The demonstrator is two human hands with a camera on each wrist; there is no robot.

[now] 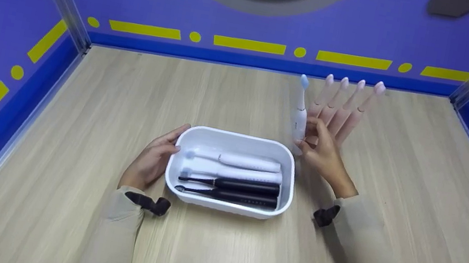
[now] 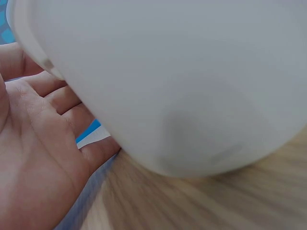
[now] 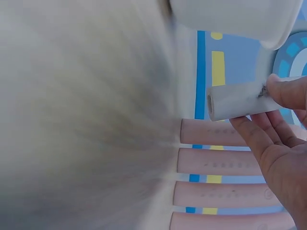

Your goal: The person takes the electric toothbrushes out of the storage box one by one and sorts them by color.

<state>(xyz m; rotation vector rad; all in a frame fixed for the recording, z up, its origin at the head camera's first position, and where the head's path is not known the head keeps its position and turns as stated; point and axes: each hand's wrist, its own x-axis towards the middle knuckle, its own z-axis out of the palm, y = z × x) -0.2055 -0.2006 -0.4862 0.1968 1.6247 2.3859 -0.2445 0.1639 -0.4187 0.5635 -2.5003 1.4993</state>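
A white electric toothbrush (image 1: 299, 120) with a light blue brush cap is upright at the right back corner of the white plastic box (image 1: 226, 206). My right hand (image 1: 326, 155) pinches its handle between thumb and fingers; in the right wrist view the handle's bottom end (image 3: 225, 102) is off the table. My left hand (image 1: 151, 162) holds the box's left end, thumb at the rim and fingers along the outer wall. Inside the box lie two white toothbrushes (image 1: 250, 163) and two black toothbrushes (image 1: 248, 186), side by side, heads to the left.
Several pink electric toothbrushes (image 1: 352, 118) stand upright in a row behind and right of my right hand, close to the white one. The wooden table (image 1: 126, 88) ends at a blue back wall (image 1: 253, 24), with side walls left and right.
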